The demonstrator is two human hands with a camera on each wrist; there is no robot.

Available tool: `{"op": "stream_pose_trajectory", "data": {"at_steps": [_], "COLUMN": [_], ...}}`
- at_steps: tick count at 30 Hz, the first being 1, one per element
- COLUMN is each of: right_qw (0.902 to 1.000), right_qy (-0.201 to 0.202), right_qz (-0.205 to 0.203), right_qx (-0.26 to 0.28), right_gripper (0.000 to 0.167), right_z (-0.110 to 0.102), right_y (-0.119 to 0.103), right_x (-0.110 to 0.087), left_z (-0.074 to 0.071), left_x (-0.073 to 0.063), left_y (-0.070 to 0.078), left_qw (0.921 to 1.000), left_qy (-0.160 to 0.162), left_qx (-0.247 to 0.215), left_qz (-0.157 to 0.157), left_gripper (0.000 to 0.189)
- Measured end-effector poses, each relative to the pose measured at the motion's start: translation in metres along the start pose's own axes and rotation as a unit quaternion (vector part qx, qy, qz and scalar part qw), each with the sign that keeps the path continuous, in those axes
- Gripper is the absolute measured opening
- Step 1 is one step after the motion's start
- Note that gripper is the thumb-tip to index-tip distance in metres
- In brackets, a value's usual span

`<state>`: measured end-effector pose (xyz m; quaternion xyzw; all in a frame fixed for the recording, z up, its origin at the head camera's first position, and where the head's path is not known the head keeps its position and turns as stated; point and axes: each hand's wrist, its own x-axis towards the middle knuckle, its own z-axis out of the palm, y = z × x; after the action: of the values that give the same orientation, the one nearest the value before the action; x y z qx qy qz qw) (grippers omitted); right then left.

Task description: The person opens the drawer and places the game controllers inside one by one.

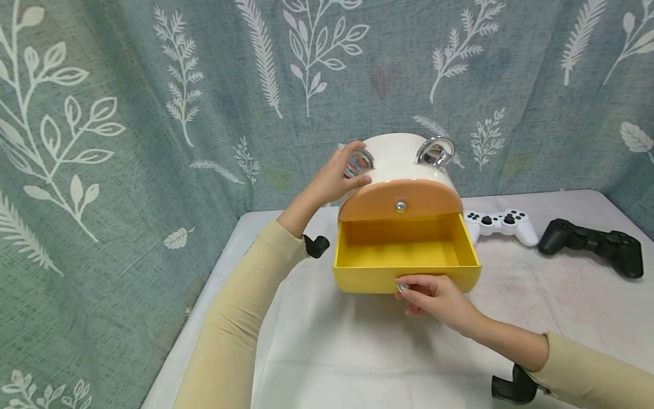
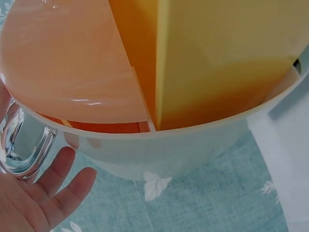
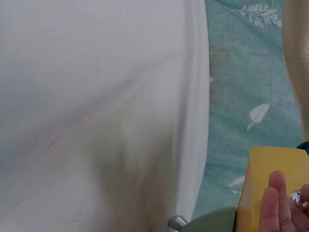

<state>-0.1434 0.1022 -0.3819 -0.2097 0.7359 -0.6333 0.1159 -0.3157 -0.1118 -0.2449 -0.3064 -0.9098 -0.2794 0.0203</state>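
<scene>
A rounded white storage box (image 1: 393, 156) has two drawers. Its orange upper drawer front (image 1: 378, 199) is closed and bears a silver knob (image 1: 401, 206). Below it, the yellow drawer (image 1: 357, 278) is pulled out, and its inside shows no contents. My right hand (image 1: 434, 298) pinches the silver knob (image 1: 403, 288) of the yellow drawer between thumb and forefinger. At the box's upper left, my left hand (image 1: 341, 170) rests around a chrome loop (image 1: 365, 156), thumb against the white shell. The left wrist view shows fairly straight, spread fingers (image 2: 72, 193) beside the loop.
A second chrome loop (image 1: 436, 152) stands at the box's upper right. Right of the box lie a white game controller (image 1: 498, 223) and a black one (image 1: 587, 244). White cloth (image 1: 327, 352) covers the table, with a leaf-patterned curtain (image 1: 214, 102) behind and to the left.
</scene>
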Motion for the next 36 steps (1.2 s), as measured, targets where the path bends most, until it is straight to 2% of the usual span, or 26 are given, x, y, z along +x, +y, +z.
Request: {"op": "stream_pose_trajectory", "data": {"at_steps": [8,20,36], "right_qw": [0.9998,1.0000,0.9997], "right_qy": [-0.006,-0.007,-0.009], "right_qz": [0.009,-0.001,-0.001], "right_qx": [0.019,0.003,0.021], "right_gripper": [0.040,0.037,0.035], "right_z": [-0.002,0.002,0.004], "right_y": [0.000,-0.001,0.003], "right_x": [-0.006,-0.012,-0.016], "left_z": [-0.001,-0.001,-0.001], "left_x": [0.000,-0.001,0.000], "left_y": [0.001,0.003,0.002], "left_qw": [1.0000,0.9999,0.9999], "left_qy": [0.000,0.000,0.001], "left_qx": [0.002,0.008,0.014], "left_qz": [-0.005,-0.009,-0.003], "left_gripper": [0.064,0.065,0.066]}}
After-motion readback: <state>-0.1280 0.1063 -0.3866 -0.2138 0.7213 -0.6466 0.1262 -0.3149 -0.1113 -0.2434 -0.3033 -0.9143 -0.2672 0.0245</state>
